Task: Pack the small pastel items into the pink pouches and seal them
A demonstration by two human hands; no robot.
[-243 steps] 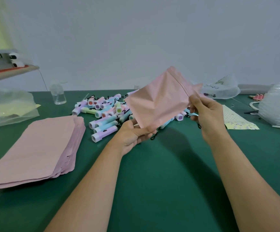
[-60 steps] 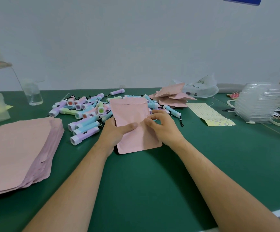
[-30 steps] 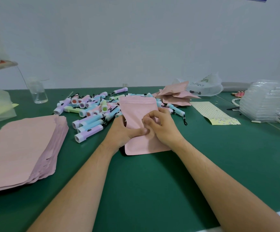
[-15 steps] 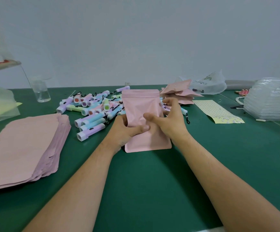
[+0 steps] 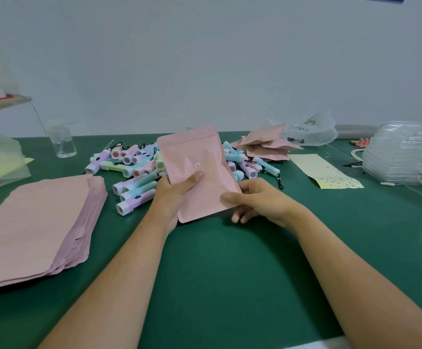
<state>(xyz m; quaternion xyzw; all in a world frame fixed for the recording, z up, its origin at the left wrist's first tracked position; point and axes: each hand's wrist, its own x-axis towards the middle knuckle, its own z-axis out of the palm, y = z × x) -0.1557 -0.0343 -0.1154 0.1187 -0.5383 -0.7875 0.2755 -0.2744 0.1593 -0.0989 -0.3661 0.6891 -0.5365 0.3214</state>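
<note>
With left hand (image 5: 177,195) and right hand (image 5: 257,200) pinching the pouch (image 5: 197,172) low, press evenly along its top to seal.

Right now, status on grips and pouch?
Left grip holds pink pouch, thumb on front. Right grip pinches its lower right corner. Pouch upright, top leaning left. Pastel items piled behind.

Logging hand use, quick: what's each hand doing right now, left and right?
Left hand: grips the pink pouch, thumb on its front.
Right hand: pinches the same pouch's lower corner.
</note>
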